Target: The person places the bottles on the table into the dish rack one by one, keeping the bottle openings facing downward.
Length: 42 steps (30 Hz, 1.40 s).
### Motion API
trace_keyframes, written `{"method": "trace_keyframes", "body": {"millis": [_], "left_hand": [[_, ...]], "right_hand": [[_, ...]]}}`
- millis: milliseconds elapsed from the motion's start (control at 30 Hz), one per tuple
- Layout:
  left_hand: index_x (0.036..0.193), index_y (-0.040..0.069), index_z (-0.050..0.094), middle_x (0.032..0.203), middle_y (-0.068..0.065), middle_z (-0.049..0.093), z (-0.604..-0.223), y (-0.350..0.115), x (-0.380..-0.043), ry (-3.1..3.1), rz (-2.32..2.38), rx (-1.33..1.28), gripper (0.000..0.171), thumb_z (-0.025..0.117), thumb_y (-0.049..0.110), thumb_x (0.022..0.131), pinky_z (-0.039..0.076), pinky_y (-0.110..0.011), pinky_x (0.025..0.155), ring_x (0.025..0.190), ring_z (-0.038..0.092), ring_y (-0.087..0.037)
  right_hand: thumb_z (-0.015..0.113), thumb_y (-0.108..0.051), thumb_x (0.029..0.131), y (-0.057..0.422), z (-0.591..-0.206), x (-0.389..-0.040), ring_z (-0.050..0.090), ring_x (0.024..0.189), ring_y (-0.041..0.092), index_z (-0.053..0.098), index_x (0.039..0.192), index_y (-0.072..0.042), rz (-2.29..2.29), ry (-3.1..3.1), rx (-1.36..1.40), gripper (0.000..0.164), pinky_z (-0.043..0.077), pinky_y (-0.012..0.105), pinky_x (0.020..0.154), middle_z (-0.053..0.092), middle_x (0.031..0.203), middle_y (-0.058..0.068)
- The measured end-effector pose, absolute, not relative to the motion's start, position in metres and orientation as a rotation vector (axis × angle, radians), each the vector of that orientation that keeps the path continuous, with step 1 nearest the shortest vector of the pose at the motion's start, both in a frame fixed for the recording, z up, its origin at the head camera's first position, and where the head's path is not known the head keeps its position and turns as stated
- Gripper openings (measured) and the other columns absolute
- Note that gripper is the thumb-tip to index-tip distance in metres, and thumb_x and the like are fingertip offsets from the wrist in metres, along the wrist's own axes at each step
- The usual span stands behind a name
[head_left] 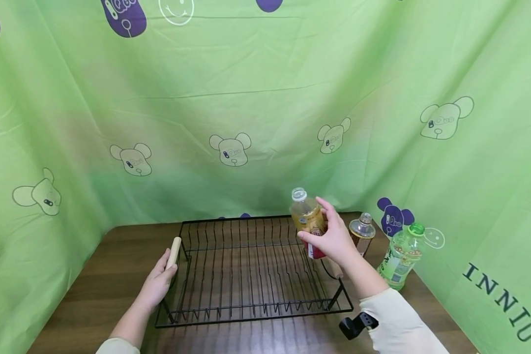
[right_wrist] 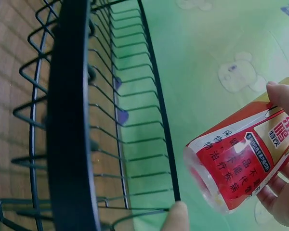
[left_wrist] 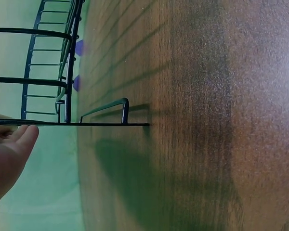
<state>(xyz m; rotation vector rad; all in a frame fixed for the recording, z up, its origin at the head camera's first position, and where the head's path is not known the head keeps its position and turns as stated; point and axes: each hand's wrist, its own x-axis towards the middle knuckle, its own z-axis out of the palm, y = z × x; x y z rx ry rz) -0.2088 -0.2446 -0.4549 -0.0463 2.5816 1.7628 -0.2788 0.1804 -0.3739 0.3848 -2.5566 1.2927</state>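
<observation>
My right hand [head_left: 332, 236] grips a capless plastic bottle [head_left: 309, 216] with a gold and red label, holding it above the right end of a black wire dish rack [head_left: 243, 275]. The right wrist view shows the bottle's red label [right_wrist: 241, 163] and clear base, tilted, beside the rack's bars. My left hand [head_left: 158, 280] holds the pale wooden handle [head_left: 173, 253] at the rack's left end. In the left wrist view the left fingers [left_wrist: 26, 137] lie against the rack's side bar. Another wooden handle [head_left: 335, 268] sits at the right end, partly behind my right forearm.
Right of the rack, a clear bottle [head_left: 362, 228] with a dark label stands partly behind my right arm. Farther right is a green-tinted bottle [head_left: 400, 258]. A green printed curtain [head_left: 265, 108] hangs around the brown wooden table [head_left: 110, 275]. A black camera mount [head_left: 357, 324] is on my right wrist.
</observation>
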Motion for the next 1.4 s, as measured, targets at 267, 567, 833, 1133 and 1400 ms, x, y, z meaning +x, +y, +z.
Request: {"method": "trace_keyframes", "body": {"millis": [267,567,833,1133,1400], "left_hand": [[0.156,-0.002,0.0,0.162,-0.026,-0.001,-0.454,-0.245,-0.21,2.586,1.738,-0.064,0.063,0.035,0.013,0.105,0.004,-0.063,0.118,0.148,0.001,-0.046],[0.156,-0.002,0.003,0.162,-0.028,0.004,-0.449,-0.244,-0.209,2.62,1.686,-0.081,0.066,0.04,0.018,0.105,0.01,-0.061,0.119,0.148,0.008,-0.045],[0.155,-0.002,0.014,0.163,-0.025,0.005,-0.425,-0.231,-0.215,2.776,1.635,-0.025,0.074,0.053,0.029,0.1,0.011,-0.061,0.119,0.149,0.005,-0.044],[0.156,0.004,0.017,0.161,-0.026,0.014,-0.405,-0.191,-0.225,2.614,1.776,0.193,0.08,0.065,0.023,0.094,0.02,-0.058,0.118,0.148,0.014,-0.045],[0.156,0.008,0.02,0.16,-0.024,0.022,-0.4,-0.159,-0.231,2.427,1.828,0.313,0.087,0.073,0.021,0.088,0.038,-0.053,0.11,0.141,0.034,-0.046]], "right_hand": [[0.085,-0.028,0.075,0.155,-0.382,-0.282,0.054,0.117,0.036,0.031,0.152,-0.02,1.202,-2.596,0.525,0.095,0.047,0.056,0.097,0.056,0.128,0.019],[0.085,-0.036,0.072,0.133,-0.388,-0.282,0.056,0.114,0.034,0.035,0.15,-0.024,1.072,-2.671,0.602,0.093,0.05,0.052,0.09,0.058,0.128,0.017],[0.084,-0.037,0.073,0.12,-0.391,-0.28,0.052,0.118,0.035,0.034,0.151,-0.027,1.055,-2.749,0.715,0.093,0.049,0.053,0.091,0.056,0.129,0.016],[0.085,-0.036,0.073,0.101,-0.393,-0.275,0.05,0.12,0.032,0.038,0.15,-0.028,0.974,-2.81,0.85,0.091,0.047,0.054,0.093,0.057,0.129,0.011],[0.084,-0.036,0.073,0.088,-0.395,-0.268,0.051,0.12,0.031,0.038,0.15,-0.027,0.885,-2.838,1.016,0.09,0.047,0.053,0.092,0.058,0.13,0.009]]}}
